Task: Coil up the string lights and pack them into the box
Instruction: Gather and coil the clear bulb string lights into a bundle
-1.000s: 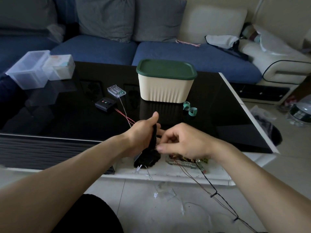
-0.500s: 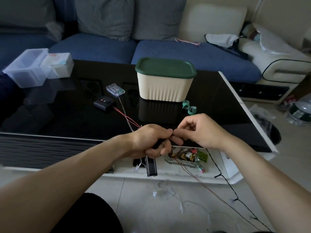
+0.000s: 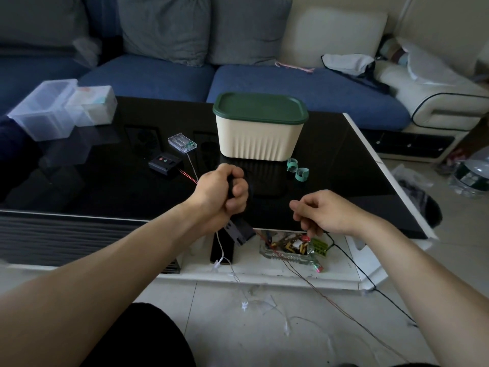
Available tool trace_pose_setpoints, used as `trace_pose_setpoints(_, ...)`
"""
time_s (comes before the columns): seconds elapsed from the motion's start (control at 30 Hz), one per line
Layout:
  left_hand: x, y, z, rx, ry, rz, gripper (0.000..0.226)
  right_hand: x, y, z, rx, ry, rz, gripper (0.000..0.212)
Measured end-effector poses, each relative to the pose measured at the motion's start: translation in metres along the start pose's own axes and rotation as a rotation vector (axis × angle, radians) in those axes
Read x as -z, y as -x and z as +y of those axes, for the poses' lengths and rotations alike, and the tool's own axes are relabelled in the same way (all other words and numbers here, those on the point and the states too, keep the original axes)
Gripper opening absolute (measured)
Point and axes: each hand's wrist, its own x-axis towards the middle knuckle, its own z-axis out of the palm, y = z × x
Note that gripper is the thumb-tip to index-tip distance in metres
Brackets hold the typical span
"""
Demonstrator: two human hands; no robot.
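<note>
black table (image 3: 105, 181) | left hand (image 3: 219, 194) grips dark pack (image 3: 238, 230), long axis upright

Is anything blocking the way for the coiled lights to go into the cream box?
Yes. The green lid sits closed on the cream box, and the lights' wire still trails to the floor from the left hand.
</note>
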Motion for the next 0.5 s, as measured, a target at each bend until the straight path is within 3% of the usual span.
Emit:
trace_pose_setpoints(0.23, 0.007, -0.005, 0.003, -0.048, 0.083, 0.192, 0.026, -0.021, 0.000, -0.006, -0.065, 0.226, -0.118, 0.042)
trace_pose_setpoints(0.37, 0.008, -0.006, 0.002, -0.027, 0.112, 0.198, 0.037, -0.041, 0.002, -0.025, 0.019, 0.412, -0.168, 0.043)
trace_pose_setpoints(0.5, 0.005, -0.004, 0.005, -0.025, 0.091, 0.160, 0.038, -0.054, 0.009, -0.048, 0.103, 0.447, -0.227, 0.042)
